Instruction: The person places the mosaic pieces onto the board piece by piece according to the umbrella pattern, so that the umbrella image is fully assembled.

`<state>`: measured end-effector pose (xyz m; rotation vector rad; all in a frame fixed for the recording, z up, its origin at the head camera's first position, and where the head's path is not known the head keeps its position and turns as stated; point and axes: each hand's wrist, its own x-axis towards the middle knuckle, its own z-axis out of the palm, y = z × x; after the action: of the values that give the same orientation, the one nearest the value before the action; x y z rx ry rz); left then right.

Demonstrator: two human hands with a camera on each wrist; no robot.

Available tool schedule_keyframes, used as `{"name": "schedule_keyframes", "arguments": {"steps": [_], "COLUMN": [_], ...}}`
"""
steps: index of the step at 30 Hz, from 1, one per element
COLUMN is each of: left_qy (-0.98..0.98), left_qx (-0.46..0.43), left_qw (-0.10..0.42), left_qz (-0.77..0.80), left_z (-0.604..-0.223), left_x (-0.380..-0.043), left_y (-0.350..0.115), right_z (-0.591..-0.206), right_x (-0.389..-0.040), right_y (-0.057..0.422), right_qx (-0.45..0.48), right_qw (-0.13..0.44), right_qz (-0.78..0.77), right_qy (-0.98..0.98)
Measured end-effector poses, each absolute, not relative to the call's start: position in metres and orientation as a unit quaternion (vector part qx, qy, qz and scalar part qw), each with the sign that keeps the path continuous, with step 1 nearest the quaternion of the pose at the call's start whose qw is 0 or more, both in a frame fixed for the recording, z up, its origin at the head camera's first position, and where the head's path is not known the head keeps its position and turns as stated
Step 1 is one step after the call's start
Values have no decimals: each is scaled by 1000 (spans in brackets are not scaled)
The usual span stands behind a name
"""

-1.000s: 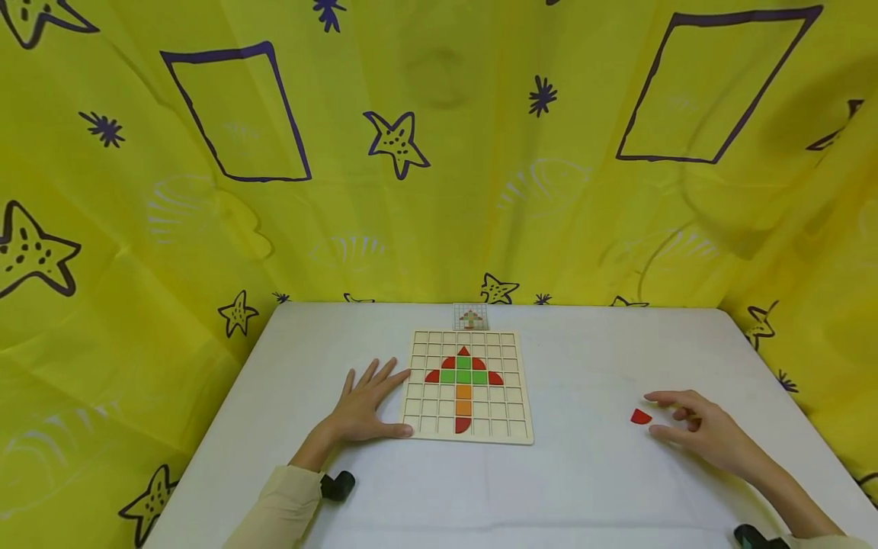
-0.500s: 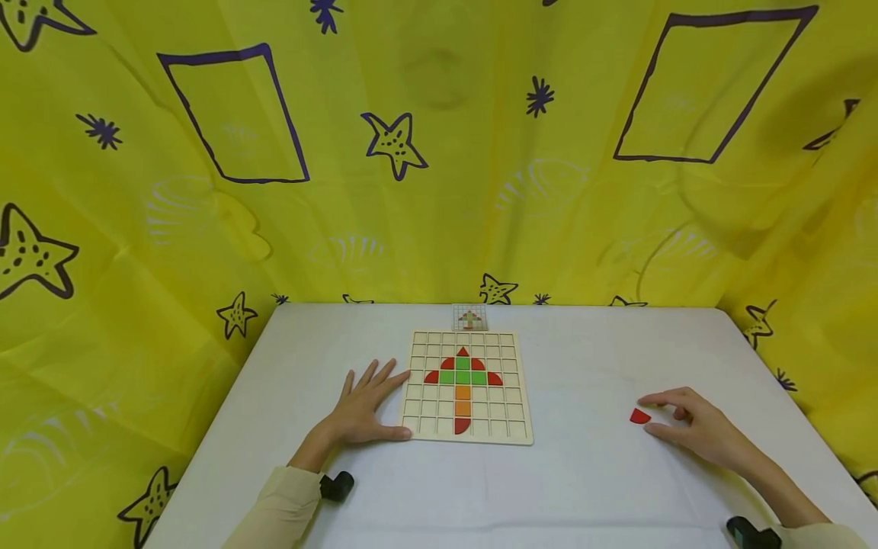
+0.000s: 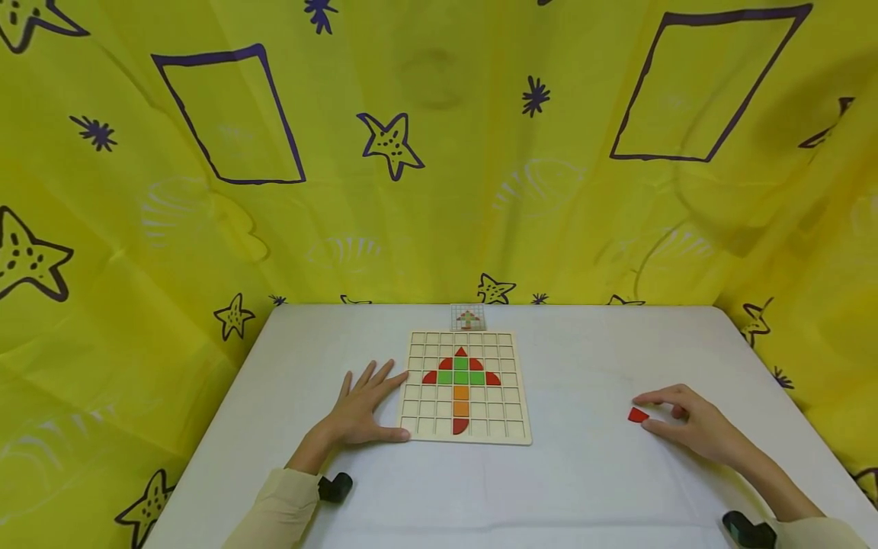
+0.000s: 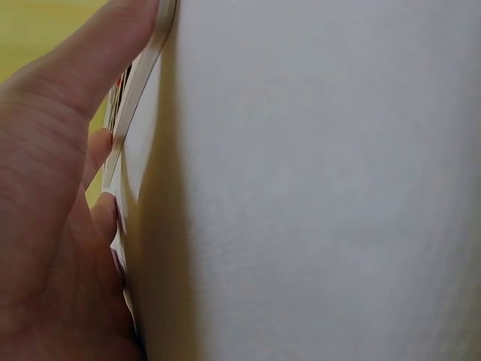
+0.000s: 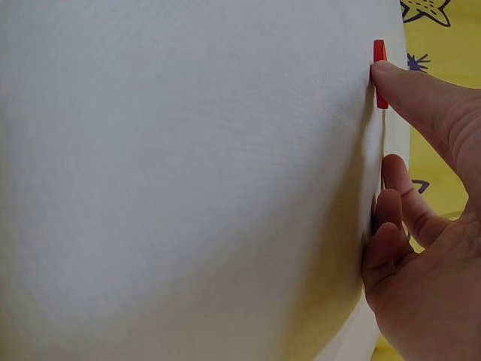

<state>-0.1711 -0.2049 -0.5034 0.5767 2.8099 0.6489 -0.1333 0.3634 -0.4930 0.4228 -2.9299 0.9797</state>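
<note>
In the head view, a pale wooden grid board (image 3: 517, 412) bears green squares, orange squares and red curved tiles, arranged like a tree or arrow, with a red triangle on top. My left hand (image 3: 357, 412) lies spread at the board's left side, thumb and a fingertip at its edge; the left wrist view shows the thumb along the board's edge (image 4: 139, 86). To the right, a loose red quarter-round tile (image 3: 638, 415) is on the table. My right hand (image 3: 696, 427) has its thumb against that tile and its index fingertip just beyond it, other fingers curled behind.
A small pattern card (image 3: 468, 317) with a similar figure lies just behind the board. The white-covered table (image 3: 562, 488) runs back to a yellow curtain (image 3: 446, 213) printed with stars. Each wrist carries a small black camera (image 3: 335, 486).
My right hand has come slightly left and its thumb has moved up to the red tile, with the gap between thumb and index narrower. The left hand stays at the board.
</note>
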Motion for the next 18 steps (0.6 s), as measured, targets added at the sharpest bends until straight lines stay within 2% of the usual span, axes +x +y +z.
{"name": "schedule_keyframes", "arguments": {"steps": [18], "left_qy": [948], "left_qx": [203], "left_qw": [97], "left_qz": [226], "left_z": [-503], "left_x": [-170], "left_y": [-205], "right_z": [-494], "right_x": [-139], "right_y": [365], "right_qx": [184], "right_qw": [20], "right_qz": [324], "right_qy": [-928]}}
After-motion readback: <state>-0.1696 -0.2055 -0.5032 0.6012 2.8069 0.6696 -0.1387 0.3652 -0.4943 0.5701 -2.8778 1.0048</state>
